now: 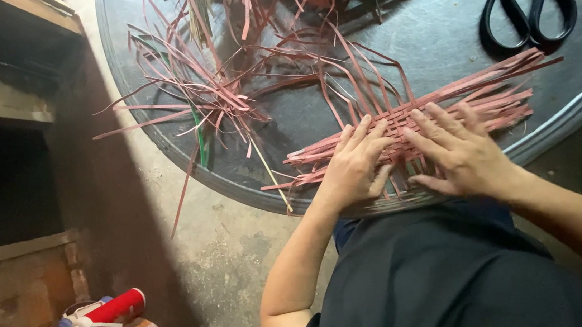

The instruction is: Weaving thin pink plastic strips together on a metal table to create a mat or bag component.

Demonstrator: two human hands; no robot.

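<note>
Head view: woven strip mat (pixel 409 126) runs lower-left to upper-right; left hand (pixel 355 167) and right hand (pixel 459 153) press flat, open, on its centre.

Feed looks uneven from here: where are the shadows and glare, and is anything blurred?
Head view: sharp on both hands, left hand, right hand, and the woven strips; soft sheen on the round tray; deep shadow over the shelves at left.

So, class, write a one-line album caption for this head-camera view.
Left hand and right hand press flat on a woven mat of reddish strips on a round metal tray, near black scissors.
</note>
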